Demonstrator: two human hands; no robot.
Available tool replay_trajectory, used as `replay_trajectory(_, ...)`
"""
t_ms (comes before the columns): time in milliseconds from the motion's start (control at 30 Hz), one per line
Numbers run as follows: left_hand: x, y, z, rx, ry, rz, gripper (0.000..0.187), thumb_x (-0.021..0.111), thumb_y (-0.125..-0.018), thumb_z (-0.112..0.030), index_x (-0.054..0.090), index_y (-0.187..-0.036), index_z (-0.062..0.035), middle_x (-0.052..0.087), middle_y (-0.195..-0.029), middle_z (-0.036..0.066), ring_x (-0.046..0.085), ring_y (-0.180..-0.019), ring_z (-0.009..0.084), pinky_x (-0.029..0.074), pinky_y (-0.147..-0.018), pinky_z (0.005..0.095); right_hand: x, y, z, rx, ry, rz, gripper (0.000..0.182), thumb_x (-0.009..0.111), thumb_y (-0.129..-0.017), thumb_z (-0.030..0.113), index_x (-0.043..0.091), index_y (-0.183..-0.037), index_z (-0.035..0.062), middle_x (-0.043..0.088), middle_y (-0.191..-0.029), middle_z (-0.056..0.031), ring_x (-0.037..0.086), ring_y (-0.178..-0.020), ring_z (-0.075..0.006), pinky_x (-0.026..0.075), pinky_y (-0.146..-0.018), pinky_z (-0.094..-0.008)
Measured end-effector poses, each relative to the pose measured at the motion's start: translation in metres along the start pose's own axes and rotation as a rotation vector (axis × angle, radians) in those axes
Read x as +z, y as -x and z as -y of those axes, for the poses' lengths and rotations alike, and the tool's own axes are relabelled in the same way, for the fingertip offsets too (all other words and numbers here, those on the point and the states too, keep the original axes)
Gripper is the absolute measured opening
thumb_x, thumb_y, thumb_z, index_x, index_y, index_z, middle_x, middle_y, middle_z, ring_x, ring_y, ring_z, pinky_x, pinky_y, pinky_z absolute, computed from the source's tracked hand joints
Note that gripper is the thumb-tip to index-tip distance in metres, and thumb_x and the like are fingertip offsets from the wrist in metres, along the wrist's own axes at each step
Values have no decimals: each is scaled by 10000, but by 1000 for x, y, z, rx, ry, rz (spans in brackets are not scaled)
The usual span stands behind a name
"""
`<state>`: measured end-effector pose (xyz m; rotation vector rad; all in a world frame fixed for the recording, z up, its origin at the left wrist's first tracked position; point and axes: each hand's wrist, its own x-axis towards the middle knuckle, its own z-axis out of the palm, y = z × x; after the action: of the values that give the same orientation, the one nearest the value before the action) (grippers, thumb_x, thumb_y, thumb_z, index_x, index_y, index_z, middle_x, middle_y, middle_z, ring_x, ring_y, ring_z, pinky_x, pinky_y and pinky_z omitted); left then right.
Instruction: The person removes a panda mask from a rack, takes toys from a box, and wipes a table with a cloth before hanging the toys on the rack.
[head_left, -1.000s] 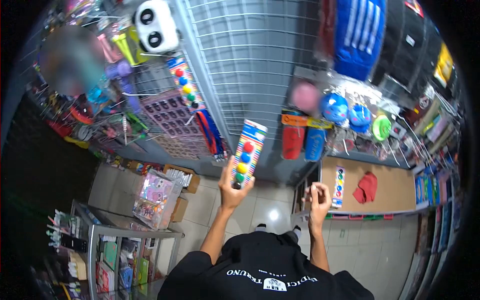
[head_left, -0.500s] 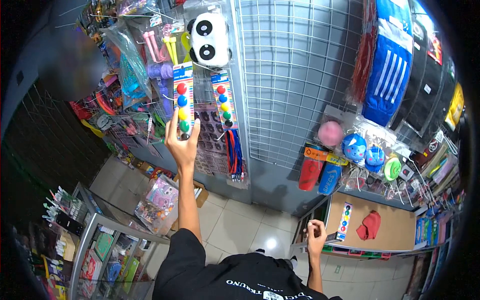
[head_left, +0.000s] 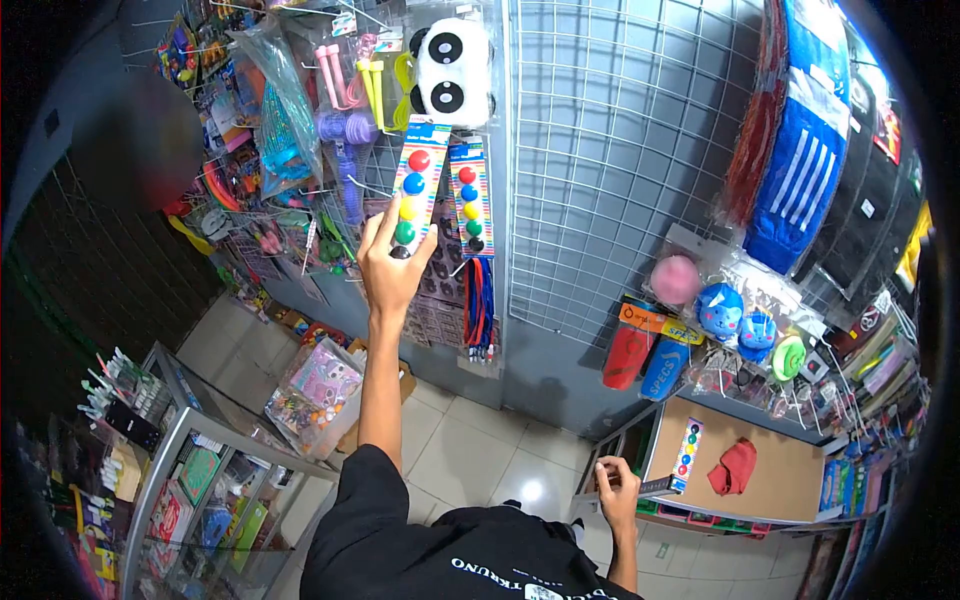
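Note:
My left hand [head_left: 390,268] is raised high and holds the bottom of a long card of coloured balls [head_left: 415,188] against the wire rack, just left of a matching card [head_left: 470,200] that hangs there under a panda plush [head_left: 452,58]. My right hand [head_left: 612,487] is low, fingers curled on the corner of a brown shelf [head_left: 775,470]. Whether it holds anything small is unclear. Another ball card [head_left: 686,452] and a red cloth [head_left: 732,466] lie on that shelf.
A white wire grid panel [head_left: 610,150] covers the wall. Hanging toys [head_left: 300,130] crowd the left rack, pouches and balls [head_left: 700,310] hang lower right, clothing [head_left: 800,140] upper right. A glass display case [head_left: 190,480] stands lower left, with a clear box [head_left: 315,395] on the tiled floor.
My left hand carried the ball card from the middle of the view up and left to the rack, now beside the hanging card. My right hand dropped to the shelf corner.

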<state>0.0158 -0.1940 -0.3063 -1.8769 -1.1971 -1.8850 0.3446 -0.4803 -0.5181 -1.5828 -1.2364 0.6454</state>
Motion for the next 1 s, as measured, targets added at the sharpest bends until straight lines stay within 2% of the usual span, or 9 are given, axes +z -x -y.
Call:
replay_trajectory(167,13,8,5,-68,69,67,553,814,-763,-157,624,-1256,3,645,-960,127,651,-830,207,514,-725,324,5,2,5,-21,53,65,109,657,-905,94,647,-935,-11,682,-722,-106,669,-647,-155,514,-619,-278)
replay_trajectory(300,39,18,21,-99,6,127,584,817,-769,-239,613,-1263,-2,652,-957,151,652,-805,244,516,-723,349,7,4,6,-8,119,122,109,668,-893,109,667,-939,10,695,-754,-124,686,-676,-182,518,-640,-299)
replay_trajectory(467,66,25,26,-287,-46,264,624,804,-770,-313,583,-1312,-98,652,-1115,191,660,-974,341,528,-804,420,4,6,8,-19,172,132,115,665,-894,129,676,-950,28,695,-773,-126,686,-688,-207,519,-654,-323)
replay_trajectory(600,93,37,40,-275,-149,245,717,776,-775,-377,481,-1395,-171,633,-1139,178,644,-1002,375,520,-815,466,-1,11,-4,-51,181,104,113,667,-891,134,679,-953,40,693,-773,-127,689,-687,-216,520,-648,-326)
replay_trajectory(700,101,45,38,-300,-135,243,727,778,-776,-356,469,-1405,-164,621,-1209,181,638,-1046,366,522,-847,448,-8,16,-5,9,194,97,119,666,-892,138,681,-958,41,691,-764,-124,685,-672,-222,520,-636,-330)
replay_trajectory(800,112,51,40,-218,30,200,751,800,-766,-237,447,-1402,-52,592,-1285,201,608,-1133,328,479,-959,409,-15,22,-18,26,217,75,152,661,-900,184,687,-973,53,698,-794,-128,683,-695,-258,520,-642,-351)
replay_trajectory(833,111,54,34,-302,43,232,744,800,-770,-242,451,-1395,-40,583,-1299,197,588,-1169,330,465,-982,411,-18,24,-18,34,222,58,165,657,-904,200,686,-977,55,702,-817,-130,684,-716,-271,519,-650,-359)
replay_trajectory(900,123,62,60,-154,115,216,751,816,-773,-248,446,-1386,-20,538,-1355,190,554,-1223,311,451,-1017,404,-31,26,-17,99,229,80,185,642,-913,222,683,-990,58,706,-867,-136,684,-755,-293,518,-668,-375)
replay_trajectory(1000,117,74,60,-103,235,156,828,835,-775,-315,384,-1413,-39,502,-1331,182,567,-1139,295,474,-982,431,-55,32,-31,61,267,-80,180,631,-922,236,686,-1003,86,705,-878,-135,684,-750,-304,521,-672,-385)
